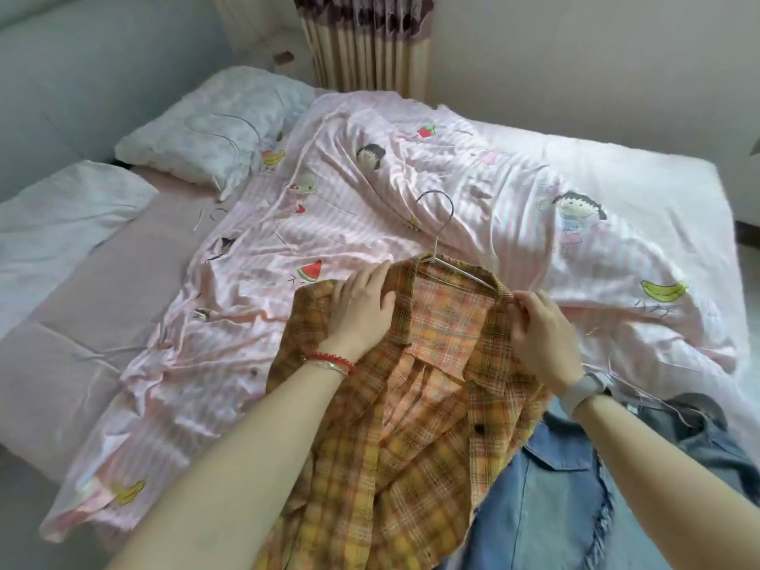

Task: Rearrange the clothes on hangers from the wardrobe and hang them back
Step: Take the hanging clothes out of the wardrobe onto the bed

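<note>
Both hands reach forward over the bed. The left hand [362,308] lies palm down on the left shoulder of the orange and yellow plaid cotton shirt [395,438], with the fingers spread and almost straight, so it presses the cloth flat and does not grip it. On this wrist there is a red bead bracelet [331,361]. The right hand [543,335] is at the right end of the collar, with its fingers curled; the fingertips seem to pinch the edge of the collar, though the exact contact is small and a little blurred. This wrist carries a grey wristband watch [584,389]. The shirt lies open, front side up, on the pink striped quilt with cartoon and fruit prints [370,199], near the close edge of the bed. A thin silver metal wire hanger [442,236] sits inside the collar, and its hook points away onto the quilt. The inside of the shirt looks paler than the outside. Just beside the shirt, on the right, lies a blue denim garment with a frayed edge [551,495], touching it. Two white pillows [214,121] rest at the far left of the bed.
</note>
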`<action>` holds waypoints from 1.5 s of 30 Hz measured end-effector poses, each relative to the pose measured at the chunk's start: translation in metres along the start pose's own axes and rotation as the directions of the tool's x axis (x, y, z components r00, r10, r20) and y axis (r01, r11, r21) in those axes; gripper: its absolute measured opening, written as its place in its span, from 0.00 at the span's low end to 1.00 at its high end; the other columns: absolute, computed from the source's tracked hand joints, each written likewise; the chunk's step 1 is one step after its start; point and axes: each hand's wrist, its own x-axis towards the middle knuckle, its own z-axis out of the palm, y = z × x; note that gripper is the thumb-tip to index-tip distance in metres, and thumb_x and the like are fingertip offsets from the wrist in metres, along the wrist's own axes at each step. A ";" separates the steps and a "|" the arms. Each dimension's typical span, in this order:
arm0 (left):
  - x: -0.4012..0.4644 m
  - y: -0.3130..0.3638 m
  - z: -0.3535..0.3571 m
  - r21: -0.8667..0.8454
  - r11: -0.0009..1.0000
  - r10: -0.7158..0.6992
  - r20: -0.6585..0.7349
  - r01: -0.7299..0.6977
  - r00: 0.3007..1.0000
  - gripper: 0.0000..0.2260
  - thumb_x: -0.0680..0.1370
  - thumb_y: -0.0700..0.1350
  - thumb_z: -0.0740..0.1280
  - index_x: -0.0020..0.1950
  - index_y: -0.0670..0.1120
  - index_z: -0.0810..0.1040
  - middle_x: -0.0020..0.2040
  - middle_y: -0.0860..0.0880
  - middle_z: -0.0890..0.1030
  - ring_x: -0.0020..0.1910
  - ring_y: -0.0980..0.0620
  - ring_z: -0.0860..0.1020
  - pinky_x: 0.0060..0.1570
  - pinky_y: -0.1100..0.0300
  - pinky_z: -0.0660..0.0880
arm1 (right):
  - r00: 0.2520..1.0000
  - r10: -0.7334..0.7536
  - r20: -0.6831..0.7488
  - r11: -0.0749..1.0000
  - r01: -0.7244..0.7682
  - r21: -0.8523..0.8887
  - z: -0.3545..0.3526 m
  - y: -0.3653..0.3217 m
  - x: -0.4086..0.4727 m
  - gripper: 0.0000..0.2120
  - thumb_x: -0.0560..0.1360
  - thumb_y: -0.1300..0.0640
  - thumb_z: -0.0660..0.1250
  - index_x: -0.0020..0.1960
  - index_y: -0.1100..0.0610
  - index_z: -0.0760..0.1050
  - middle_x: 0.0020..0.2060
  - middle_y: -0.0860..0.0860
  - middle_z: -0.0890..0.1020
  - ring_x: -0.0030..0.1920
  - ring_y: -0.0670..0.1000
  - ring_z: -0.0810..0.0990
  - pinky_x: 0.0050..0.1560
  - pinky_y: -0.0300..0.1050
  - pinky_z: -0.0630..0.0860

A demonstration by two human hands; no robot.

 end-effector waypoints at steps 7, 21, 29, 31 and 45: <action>-0.016 -0.065 0.149 0.295 0.955 -0.185 0.475 0.043 0.860 0.27 0.81 0.56 0.49 0.76 0.54 0.40 0.76 0.50 0.36 0.74 0.46 0.36 0.69 0.40 0.33 | 0.910 0.311 0.274 0.941 -0.255 -0.222 0.118 0.081 0.015 0.16 0.78 0.60 0.56 0.65 0.60 0.68 0.59 0.60 0.73 0.61 0.59 0.69 0.60 0.56 0.63; -0.024 -0.091 0.152 0.309 0.951 -0.141 0.404 0.010 0.904 0.23 0.81 0.52 0.51 0.76 0.52 0.52 0.77 0.49 0.51 0.75 0.49 0.48 0.72 0.45 0.42 | 0.851 0.246 0.464 0.942 -0.097 -0.322 0.154 0.048 -0.022 0.26 0.80 0.48 0.47 0.75 0.54 0.49 0.75 0.53 0.48 0.75 0.53 0.42 0.71 0.61 0.40; -0.114 -0.132 0.037 0.310 0.920 -0.269 0.050 0.241 0.962 0.21 0.79 0.47 0.57 0.72 0.50 0.63 0.72 0.49 0.63 0.71 0.49 0.60 0.68 0.48 0.55 | 0.869 -0.178 0.462 0.980 0.197 0.008 0.125 -0.108 -0.061 0.24 0.76 0.50 0.49 0.68 0.58 0.67 0.68 0.57 0.69 0.72 0.60 0.60 0.69 0.66 0.51; -0.159 -0.147 0.005 0.314 0.884 -0.350 -0.052 0.348 0.935 0.21 0.77 0.45 0.61 0.71 0.48 0.66 0.69 0.47 0.69 0.69 0.46 0.65 0.66 0.45 0.58 | 0.833 -0.269 0.484 0.961 0.264 0.079 0.118 -0.151 -0.081 0.27 0.74 0.48 0.46 0.66 0.58 0.69 0.66 0.57 0.71 0.70 0.60 0.62 0.68 0.66 0.54; -0.607 -0.195 -0.145 0.105 0.493 -0.638 -0.631 0.864 0.440 0.17 0.71 0.47 0.55 0.50 0.43 0.81 0.49 0.46 0.82 0.45 0.46 0.81 0.45 0.52 0.76 | 0.158 -0.929 0.334 0.344 0.699 0.627 0.051 -0.455 -0.386 0.17 0.69 0.53 0.54 0.47 0.57 0.79 0.40 0.51 0.81 0.42 0.56 0.80 0.42 0.47 0.77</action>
